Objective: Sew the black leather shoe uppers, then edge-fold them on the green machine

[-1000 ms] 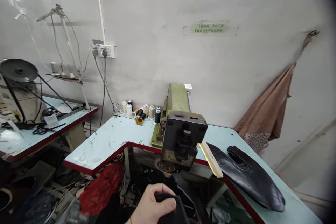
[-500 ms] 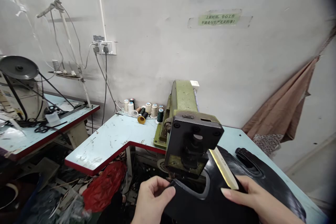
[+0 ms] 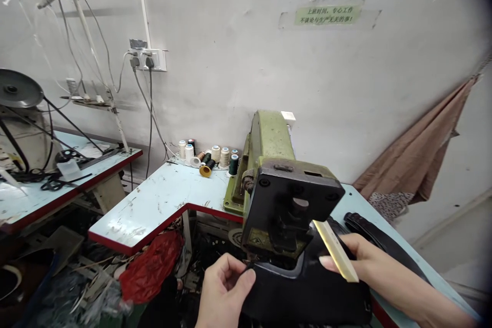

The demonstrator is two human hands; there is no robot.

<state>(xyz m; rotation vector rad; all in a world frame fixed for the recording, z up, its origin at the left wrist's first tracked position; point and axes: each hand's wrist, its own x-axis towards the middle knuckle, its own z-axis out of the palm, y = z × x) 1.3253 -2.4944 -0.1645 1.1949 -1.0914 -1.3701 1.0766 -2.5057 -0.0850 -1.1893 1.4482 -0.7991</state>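
"Black panel (image 3: 311, 297) first: where do we have it?"

"Below the dark head (image 3: 265, 210) of the machine (image 3: 271, 136), out past the red front edge of the worktop (image 3: 154, 210). Our left hand (image 3: 225, 292) pinches its left edge between thumb and forefinger."

"And our right hand (image 3: 367, 261)?"

"By the panel's right side, partly behind the yellow strip (image 3: 339, 256). Some fingers are hidden, so we can't tell whether they're gripping."

"What worries us most?"

"Twisting, we'd judge. If our left hand pulled harder than our right, the panel could skew and its opening sit crooked under the head."

"Anything else?"

"Fingers. Our left thumb is near the head's lower end, so a slip could bring it closer. The yellow strip might snag our right hand too."

"And the black bundle (image 3: 367, 228) along the worktop's right edge?"

"Our right forearm (image 3: 423, 292) could brush it and drag it."
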